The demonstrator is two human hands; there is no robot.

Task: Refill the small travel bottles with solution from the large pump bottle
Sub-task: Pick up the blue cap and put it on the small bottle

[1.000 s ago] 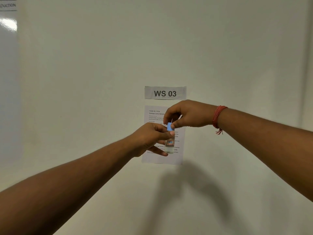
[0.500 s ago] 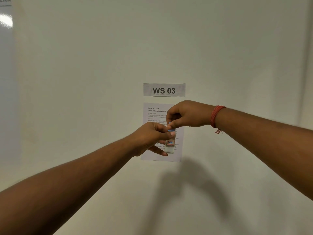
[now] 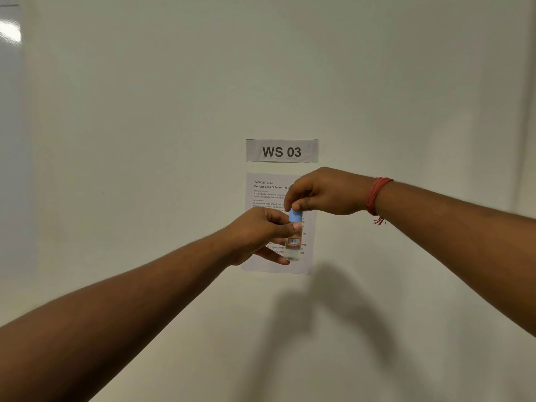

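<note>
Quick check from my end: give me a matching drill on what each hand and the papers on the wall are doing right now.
Things:
1. left hand
2. right hand
3. WS 03 sign
4. task sheet

States:
A. pinches the blue cap
B. partly hidden behind the hands
C. holds the small clear bottle
D. fixed to the wall above the sheet

Pairs: 1-C, 2-A, 3-D, 4-B

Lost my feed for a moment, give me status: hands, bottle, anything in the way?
Left hand grips small bottle upright. Right hand pinches blue cap on top. Nothing blocking; pump bottle not in view.
</note>
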